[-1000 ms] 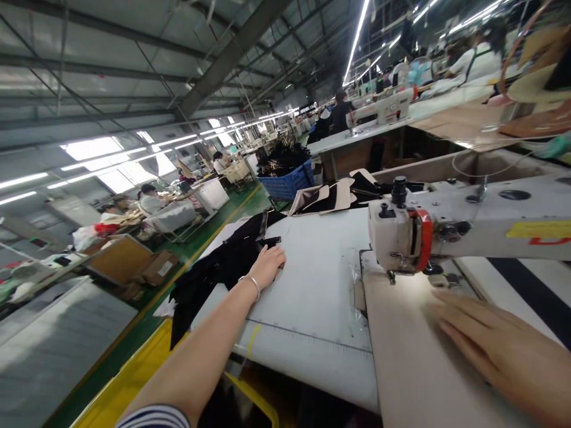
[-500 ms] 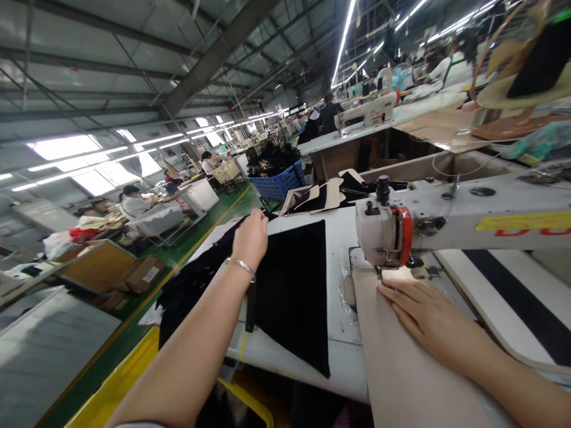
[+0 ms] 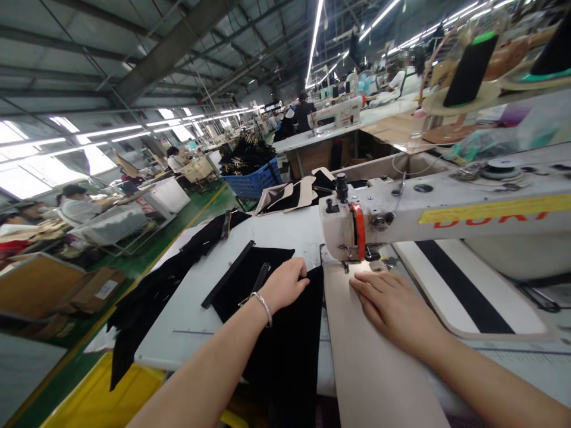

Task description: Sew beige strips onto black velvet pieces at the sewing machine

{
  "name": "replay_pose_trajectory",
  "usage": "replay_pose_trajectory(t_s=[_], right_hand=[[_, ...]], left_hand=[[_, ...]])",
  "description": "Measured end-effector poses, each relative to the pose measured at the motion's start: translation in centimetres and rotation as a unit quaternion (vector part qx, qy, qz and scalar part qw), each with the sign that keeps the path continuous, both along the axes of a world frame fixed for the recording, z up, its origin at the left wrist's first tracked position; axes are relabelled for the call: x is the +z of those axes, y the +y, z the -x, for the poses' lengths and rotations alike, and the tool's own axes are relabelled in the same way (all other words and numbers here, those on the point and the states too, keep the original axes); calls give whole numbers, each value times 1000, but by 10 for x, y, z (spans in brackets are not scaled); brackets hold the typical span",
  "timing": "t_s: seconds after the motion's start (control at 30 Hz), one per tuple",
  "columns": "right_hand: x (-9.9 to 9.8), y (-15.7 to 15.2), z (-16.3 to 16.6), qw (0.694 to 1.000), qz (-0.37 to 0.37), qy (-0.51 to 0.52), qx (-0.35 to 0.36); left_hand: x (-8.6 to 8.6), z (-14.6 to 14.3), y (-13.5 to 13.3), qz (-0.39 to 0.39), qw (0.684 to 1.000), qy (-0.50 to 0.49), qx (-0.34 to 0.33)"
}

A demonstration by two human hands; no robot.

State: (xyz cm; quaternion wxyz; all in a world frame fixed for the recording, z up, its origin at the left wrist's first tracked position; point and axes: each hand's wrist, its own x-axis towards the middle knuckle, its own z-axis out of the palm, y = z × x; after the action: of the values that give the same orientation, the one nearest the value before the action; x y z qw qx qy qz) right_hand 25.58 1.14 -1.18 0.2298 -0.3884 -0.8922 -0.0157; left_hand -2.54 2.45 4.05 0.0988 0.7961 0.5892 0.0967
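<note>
My left hand [image 3: 284, 284] grips the top edge of a black fabric piece [image 3: 289, 333] that lies on the white sewing table [image 3: 187, 297], just left of a beige template board [image 3: 370, 362]. My right hand [image 3: 392, 303] lies flat with fingers stretched out on that board, fingertips near the needle of the white sewing machine [image 3: 352, 229]. A heap of more black fabric [image 3: 151, 291] lies at the table's left edge and hangs over it.
A black-striped board [image 3: 459, 285] lies under the machine arm. Thread cones [image 3: 473, 65] stand on top at the right. Beige and black cut pieces [image 3: 289, 196] and a blue crate [image 3: 256, 181] sit behind. Other workers sit at tables to the left and far back.
My left hand took one black piece from the heap at the left and dragged it right to the beige board. My right hand slid forward toward the needle.
</note>
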Motion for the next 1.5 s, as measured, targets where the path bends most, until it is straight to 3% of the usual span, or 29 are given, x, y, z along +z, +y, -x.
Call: replay_pose_trajectory(t_s=[0.13,0.23,0.33,0.43,0.5,0.53,0.6,0.73,0.8,0.87,0.97,1.5], right_hand=[[3,-1,1,1000,2,3,-1],[5,-1,1,1000,2,5,1],[5,-2,2,1000,4,6,-1],[5,-3,2,1000,7,5,-5],[5,-3,2,1000,8,2,-6],[5,-3,3,1000,8,0,-6],[6,-4,3,1000,7,-3,-5],[7,-4,2,1000,6,-7,-2],[6,-3,1,1000,8,-8,-3],[6,-3,0,1000,11,-11,-3],[7,-2,0,1000,14,-16,0],[9,-1,3,999,24,-43,-18]], left_hand=[[1,-3,5,42,999,-21,-12],[16,12,0,47,998,-35,5],[62,42,-19,37,987,-138,71],[118,64,-39,41,933,-317,165],[139,60,-46,63,911,-364,184],[140,52,-46,76,913,-360,176],[122,23,-40,97,935,-316,127],[41,-44,-15,122,965,-232,-10],[6,-65,-6,96,975,-200,2],[-13,-76,0,50,983,-177,23],[-18,-77,6,12,988,-154,22],[-28,-80,21,-17,990,-137,40]])
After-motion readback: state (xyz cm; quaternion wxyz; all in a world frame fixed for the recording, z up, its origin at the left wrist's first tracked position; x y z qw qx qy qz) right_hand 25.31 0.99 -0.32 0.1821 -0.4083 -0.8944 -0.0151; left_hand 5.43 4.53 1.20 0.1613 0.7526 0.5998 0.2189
